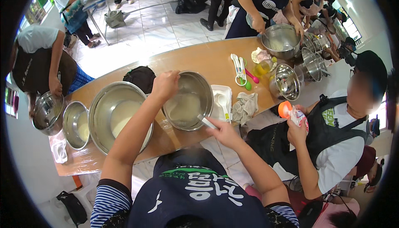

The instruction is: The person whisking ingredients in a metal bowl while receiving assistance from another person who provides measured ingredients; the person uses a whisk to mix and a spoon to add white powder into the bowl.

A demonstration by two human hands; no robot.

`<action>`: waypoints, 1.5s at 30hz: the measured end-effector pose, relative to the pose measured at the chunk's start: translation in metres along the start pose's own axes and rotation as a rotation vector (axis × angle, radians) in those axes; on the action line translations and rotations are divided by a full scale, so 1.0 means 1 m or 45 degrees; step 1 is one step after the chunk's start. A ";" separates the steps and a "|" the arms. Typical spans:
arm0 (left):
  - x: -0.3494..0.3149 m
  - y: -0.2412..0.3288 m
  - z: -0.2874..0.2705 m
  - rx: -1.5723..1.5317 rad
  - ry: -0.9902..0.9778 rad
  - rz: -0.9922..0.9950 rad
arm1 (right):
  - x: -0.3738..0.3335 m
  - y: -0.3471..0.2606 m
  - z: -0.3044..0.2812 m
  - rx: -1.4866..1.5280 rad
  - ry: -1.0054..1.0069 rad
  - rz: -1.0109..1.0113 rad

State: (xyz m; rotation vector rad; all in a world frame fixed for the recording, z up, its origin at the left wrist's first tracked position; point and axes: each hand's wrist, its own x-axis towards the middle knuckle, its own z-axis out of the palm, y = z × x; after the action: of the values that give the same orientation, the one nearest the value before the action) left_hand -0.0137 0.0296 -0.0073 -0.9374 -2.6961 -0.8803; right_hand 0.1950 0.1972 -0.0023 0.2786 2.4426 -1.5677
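Note:
My left hand (pixel 166 85) is closed on the far rim of a steel mixing bowl (pixel 204 87) in front of me, which appears slightly tilted. Pale batter (pixel 183 105) lies in its bottom. In my right hand (pixel 226 133) is a white-handled utensil (pixel 209 122); its metallic end reaches over the bowl's near right side, and its head cannot be made out. Left of this bowl, close by, stands a larger steel bowl (pixel 96 111) with pale batter, partly covered by my left forearm. A smaller steel bowl (pixel 70 122) with similar batter sits beyond it.
A white tray (pixel 227 93) with a white spoon (pixel 222 101) and a crumpled cloth (pixel 245 107) lie right of my bowl. Measuring spoons (pixel 239 70), an oil bottle (pixel 262 68) and steel bowls (pixel 285 82) stand farther right. Co-workers stand around the table (pixel 162 57), one holding an orange-capped package (pixel 296 118).

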 end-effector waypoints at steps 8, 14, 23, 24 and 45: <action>-0.002 -0.004 0.001 0.031 0.020 0.026 | -0.004 -0.012 -0.009 -0.551 0.045 0.176; 0.001 -0.002 -0.002 0.054 -0.012 0.006 | -0.006 0.001 -0.012 -0.322 -0.021 0.024; -0.001 0.002 0.000 0.068 0.005 0.025 | 0.002 0.005 -0.003 -0.365 0.141 -0.262; -0.001 0.001 -0.001 0.083 -0.005 0.005 | 0.001 0.001 -0.005 -0.208 -0.031 -0.097; -0.002 0.006 -0.002 0.045 0.006 0.002 | -0.001 0.014 0.008 -0.121 -0.097 -0.022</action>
State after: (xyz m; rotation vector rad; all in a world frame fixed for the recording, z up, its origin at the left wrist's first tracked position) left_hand -0.0088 0.0315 -0.0032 -0.9288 -2.6975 -0.8306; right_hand 0.2005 0.1953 -0.0174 0.1777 2.4580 -1.4362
